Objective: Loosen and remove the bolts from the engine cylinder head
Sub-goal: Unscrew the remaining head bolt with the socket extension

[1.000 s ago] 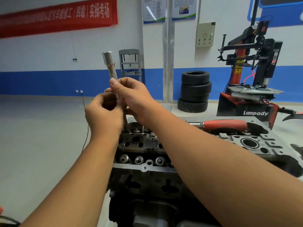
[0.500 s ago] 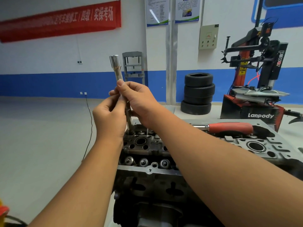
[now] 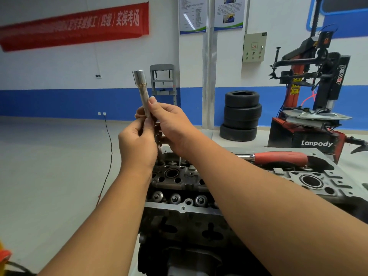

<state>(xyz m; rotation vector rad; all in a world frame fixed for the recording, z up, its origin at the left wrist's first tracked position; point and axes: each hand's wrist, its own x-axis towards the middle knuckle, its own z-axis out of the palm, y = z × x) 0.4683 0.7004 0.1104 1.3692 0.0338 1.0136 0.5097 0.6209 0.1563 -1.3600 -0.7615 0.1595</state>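
Both hands are meeting above the far left end of the cylinder head (image 3: pixel 179 182). The left hand (image 3: pixel 137 144) is curling its fingers around the lower part of a long socket extension (image 3: pixel 143 92), with the thumb pressing against the shaft. The right hand (image 3: pixel 173 126) is pinching the same shaft slightly higher, thumb tip lying on the metal and the remaining fingers wrapping behind it. The tool is standing nearly upright, tilting a little to the left, with its wider socket end pointing up and away from the engine. Below the hands a darker shaft (image 3: pixel 159 154) is running down to the top face of the cylinder head; whether it is a bolt or part of the tool cannot be told, as the fingers are covering the junction.

The cylinder head is sitting on the engine block (image 3: pixel 189 226) directly in front of the person, with valve springs (image 3: pixel 176 199) showing along its near edge. A ratchet with a red handle (image 3: pixel 278 158) is lying across the head, to the right of the hands and apart from them.

Beyond the engine, a stack of tyres (image 3: pixel 242 116) is standing against the blue-and-white wall. A tyre changer (image 3: pixel 310 108) is standing to the right of the stack. A red banner (image 3: pixel 79 26) is hanging on the wall at upper left.
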